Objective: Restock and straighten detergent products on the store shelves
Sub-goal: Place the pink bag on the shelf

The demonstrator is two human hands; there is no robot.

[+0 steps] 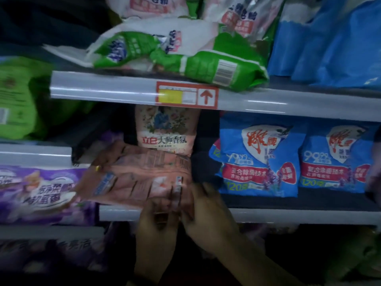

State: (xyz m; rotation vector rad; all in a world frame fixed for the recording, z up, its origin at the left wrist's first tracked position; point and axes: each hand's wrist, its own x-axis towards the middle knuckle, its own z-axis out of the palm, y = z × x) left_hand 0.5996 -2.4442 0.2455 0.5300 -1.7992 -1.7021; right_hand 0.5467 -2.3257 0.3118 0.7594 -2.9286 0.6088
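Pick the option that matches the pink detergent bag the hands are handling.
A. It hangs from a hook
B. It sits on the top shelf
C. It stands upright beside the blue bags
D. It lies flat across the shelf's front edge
D: the pink detergent bag lies flat, its near edge over the grey shelf edge, with both hands at that end, the left hand and the right hand.

2 pink bags [165, 129], 2 blue bags [257, 159]

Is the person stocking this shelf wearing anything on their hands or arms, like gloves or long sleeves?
No gloves: both the left hand and the right hand are bare, and the right forearm shows no sleeve. A dark band seems to sit at the left wrist near the bottom edge, but the picture is too dim and blurred to tell what it is.
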